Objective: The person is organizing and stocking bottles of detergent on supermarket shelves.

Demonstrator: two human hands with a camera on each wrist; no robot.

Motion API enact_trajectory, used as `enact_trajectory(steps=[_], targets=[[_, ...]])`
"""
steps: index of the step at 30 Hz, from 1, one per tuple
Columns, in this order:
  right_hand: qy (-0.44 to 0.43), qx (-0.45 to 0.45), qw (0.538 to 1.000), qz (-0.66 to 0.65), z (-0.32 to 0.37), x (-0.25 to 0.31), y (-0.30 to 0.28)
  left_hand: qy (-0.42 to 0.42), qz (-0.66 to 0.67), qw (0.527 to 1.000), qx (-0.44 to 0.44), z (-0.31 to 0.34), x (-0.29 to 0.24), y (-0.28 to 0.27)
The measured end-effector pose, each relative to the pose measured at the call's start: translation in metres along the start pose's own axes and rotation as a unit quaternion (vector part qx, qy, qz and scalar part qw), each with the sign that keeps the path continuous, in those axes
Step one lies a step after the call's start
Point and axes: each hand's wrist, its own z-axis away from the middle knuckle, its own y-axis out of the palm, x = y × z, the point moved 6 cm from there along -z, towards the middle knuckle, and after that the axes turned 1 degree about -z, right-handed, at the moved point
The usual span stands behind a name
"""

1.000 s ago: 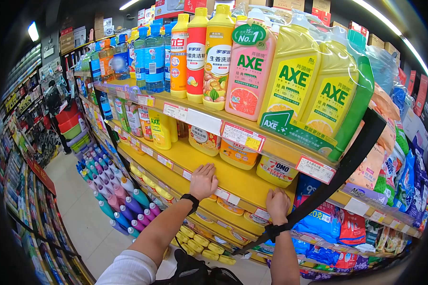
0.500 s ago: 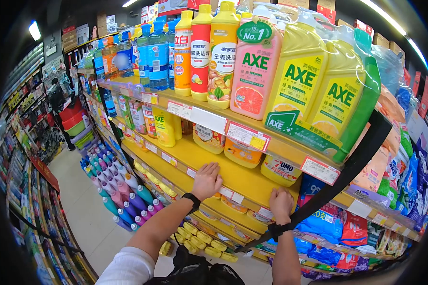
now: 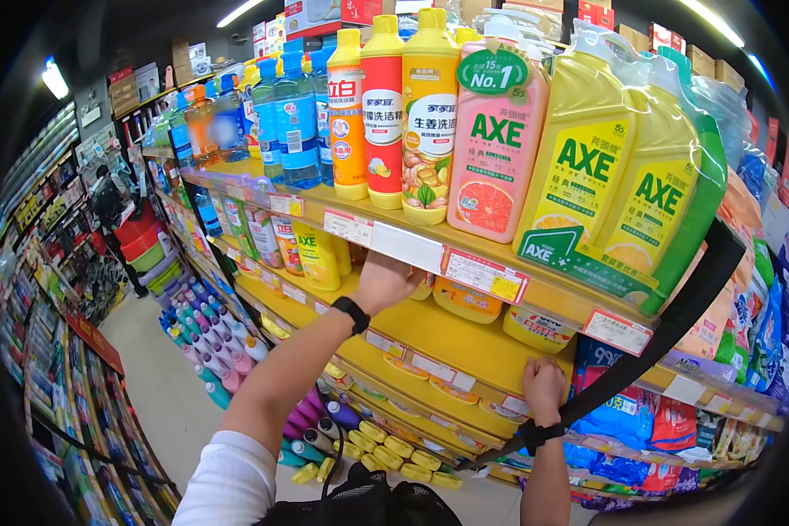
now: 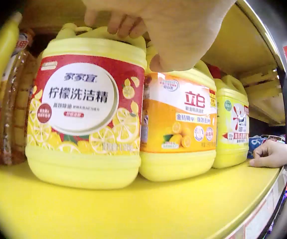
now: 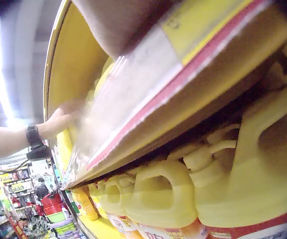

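Observation:
My left hand (image 3: 389,282) reaches under the upper shelf's price strip, its fingers partly hidden there. In the left wrist view that hand (image 4: 181,30) is over the top of a red-labelled yellow jug (image 4: 86,107), fingertips bent at its handle and thumb apart in front; whether they press on it I cannot tell. An orange-labelled jug (image 4: 179,119) stands just right, and a third yellow jug (image 4: 231,119) beyond it. My right hand (image 3: 543,383) rests on the lower shelf's front edge, fingers loosely curled, holding nothing; it also shows beside the third jug in the left wrist view (image 4: 269,154).
Above, the upper shelf (image 3: 412,250) carries upright bottles, including a pink AXE bottle (image 3: 498,145). A black strap (image 3: 666,329) slants past the shelf's right end. Bagged goods (image 3: 618,412) lie at the right. Bottles (image 3: 215,337) stand on the floor at the left.
My left hand has moved up and inward from the lower shelf's front to the jugs. My right hand stays at the shelf edge. The view has shifted slightly.

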Motion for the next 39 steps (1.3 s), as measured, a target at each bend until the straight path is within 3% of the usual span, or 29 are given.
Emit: enact_trajectory(steps=[1, 2, 8, 11, 24, 29, 30, 33, 34, 37, 39], targets=[[-0.001, -0.005, 1.000, -0.002, 0.000, -0.001, 0.001, 0.004, 0.021, 0.999, 0.042, -0.007, 0.002, 0.001], [-0.002, -0.011, 1.000, -0.004, -0.001, -0.002, 0.002, 0.041, 0.001, 0.999, -0.025, -0.010, 0.006, 0.006], [0.004, -0.013, 1.000, -0.003, -0.001, -0.001, 0.001, 0.084, 0.032, 0.996, -0.006, -0.024, 0.020, 0.028], [0.005, -0.027, 1.000, -0.006, 0.000, 0.000, 0.000, 0.072, 0.108, 0.992, -0.002, -0.033, 0.022, 0.022], [-0.001, -0.045, 0.999, -0.010, 0.001, 0.000, -0.004, 0.096, 0.082, 0.990, -0.070, -0.033, 0.031, -0.005], [-0.006, -0.043, 0.999, -0.014, 0.000, 0.004, -0.005, 0.108, 0.119, 0.986, 0.049, -0.034, 0.015, -0.022], [-0.008, -0.037, 0.999, -0.005, 0.000, -0.001, -0.001, 0.099, 0.086, 0.981, 0.142, -0.036, 0.006, -0.034], [0.016, -0.073, 0.996, -0.046, -0.001, -0.010, 0.000, 0.151, 0.065, 0.986, -0.003, -0.021, 0.005, -0.040], [0.071, -0.012, 0.996, -0.052, -0.002, -0.011, -0.002, 0.140, 0.065, 0.988, -0.011, -0.017, 0.003, -0.048], [-0.018, -0.229, 0.971, -0.065, -0.007, -0.019, -0.017, 0.107, 0.052, 0.993, -0.007, -0.005, 0.000, -0.069], [-0.003, -0.181, 0.971, -0.156, -0.026, -0.035, -0.012, 0.091, 0.032, 0.995, 0.025, 0.001, -0.002, -0.069]])
